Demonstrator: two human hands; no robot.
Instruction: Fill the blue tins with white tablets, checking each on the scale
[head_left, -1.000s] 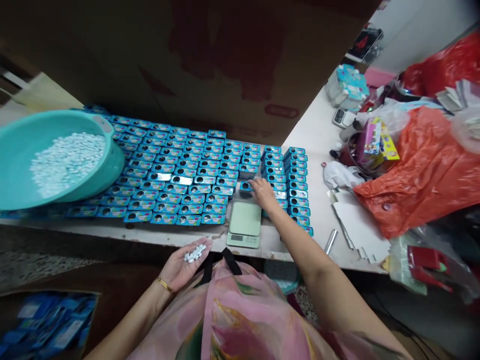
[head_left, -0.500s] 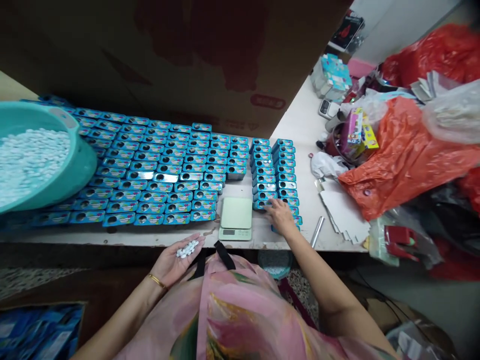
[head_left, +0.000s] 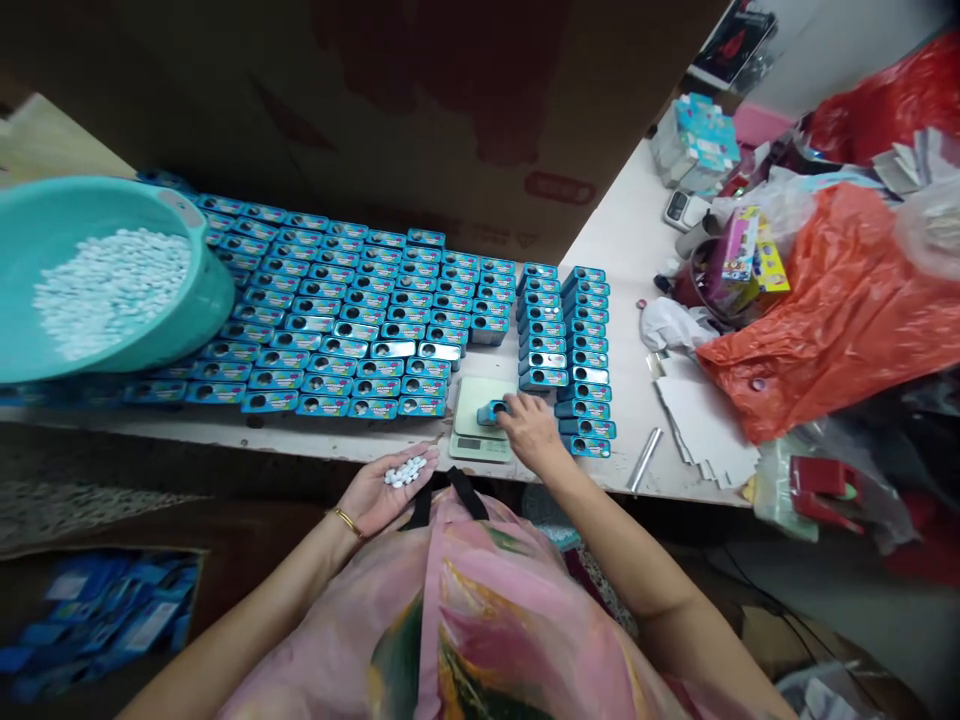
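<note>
Palm up at the table's front edge, my left hand [head_left: 381,492] cups a small heap of white tablets [head_left: 406,472]. My right hand [head_left: 529,428] grips a small blue tin [head_left: 491,412] by its right end, over the pale green kitchen scale [head_left: 462,388]; whether the tin rests on the plate I cannot tell. The scale's display is too small to read. Left of the scale stand packed rows of blue tins [head_left: 328,362] with dark round openings in their tops. Two more columns of tins [head_left: 587,376] are to the right.
A turquoise basin [head_left: 217,310] of white tablets stands on the tins at the left. Behind them rises a large cardboard box [head_left: 450,120]. To the right are a metal tube [head_left: 645,460], white card sheets [head_left: 709,425] and an orange plastic bag [head_left: 840,320]. Blue packages [head_left: 112,620] fill a box below left.
My right hand has taken a blue tin from the front of the nearer right-hand column and moved left with it to the scale. My left hand still holds the tablets. The view has shifted.
</note>
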